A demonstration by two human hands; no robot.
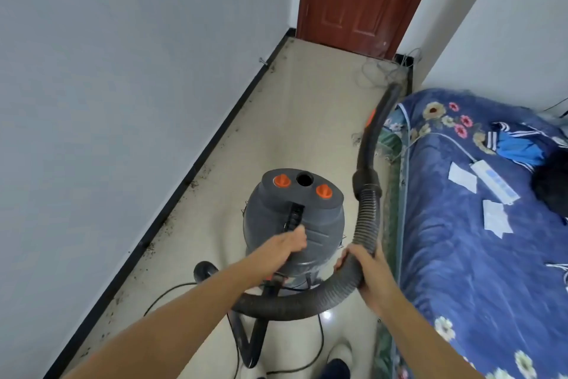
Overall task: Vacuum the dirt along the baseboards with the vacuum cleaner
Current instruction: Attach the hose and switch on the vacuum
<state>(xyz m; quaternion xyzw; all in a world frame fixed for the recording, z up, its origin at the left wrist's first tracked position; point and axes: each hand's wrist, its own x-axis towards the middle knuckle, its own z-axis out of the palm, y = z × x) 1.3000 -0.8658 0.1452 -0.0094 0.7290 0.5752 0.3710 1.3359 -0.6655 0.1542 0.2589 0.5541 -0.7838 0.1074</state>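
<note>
Head view: vac (295, 218) handle being gripped by L hand (289, 243), hose (365, 215) by R hand (368, 271); dirt (153, 243) along baseboard (172, 209) lying left, nearer L.

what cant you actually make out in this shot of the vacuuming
Head view only:
- Nozzle end of the wand: blurred near the far corner; whether it touches the floor cannot be told.
- Vacuum cleaner base: hidden behind its own body and the left hand.
- Hose underside: covered by the right hand.
- Power cord: cut off by the bottom edge.
- Dirt along the baseboard: too small to identify.
</note>
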